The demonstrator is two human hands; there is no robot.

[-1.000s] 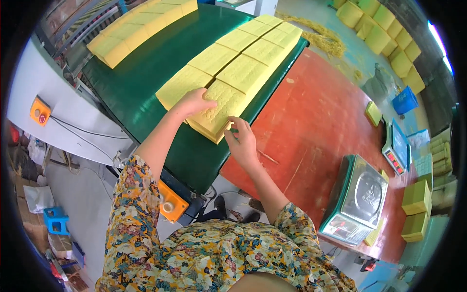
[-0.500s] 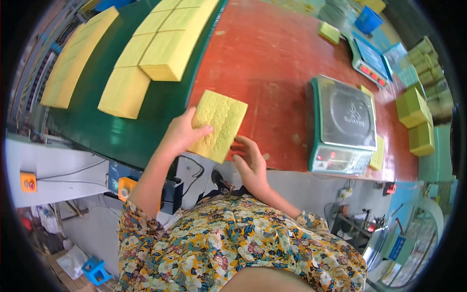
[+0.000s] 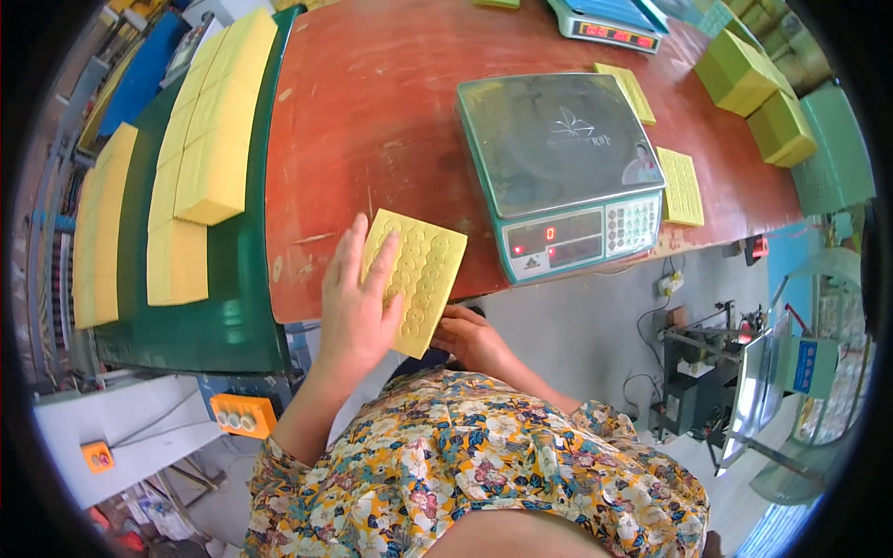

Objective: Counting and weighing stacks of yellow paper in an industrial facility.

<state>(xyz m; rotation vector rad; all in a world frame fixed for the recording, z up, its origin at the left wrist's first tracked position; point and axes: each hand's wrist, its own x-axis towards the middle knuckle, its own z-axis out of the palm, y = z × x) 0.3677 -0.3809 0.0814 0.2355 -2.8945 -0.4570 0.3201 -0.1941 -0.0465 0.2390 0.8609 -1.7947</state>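
left hand [image 3: 358, 312] lies flat on a yellow perforated pad [image 3: 416, 277], fingers spread wide over its top face. right hand [image 3: 473, 337] grips the pad's near edge from below, fingers curled under it. pad sits at the near edge of the red table [image 3: 372, 121], overhanging it, just left of the green scale [image 3: 563, 167]. yellow blocks [image 3: 209, 158] line the green conveyor [image 3: 237, 307] at left.

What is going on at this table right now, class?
A person in a flowered top holds a yellow perforated sheet at the near edge of the red table. The left hand lies flat on top of it and the right hand grips its lower edge. A weighing scale stands just to the right, its pan bare. More yellow sheets lie on the green conveyor.
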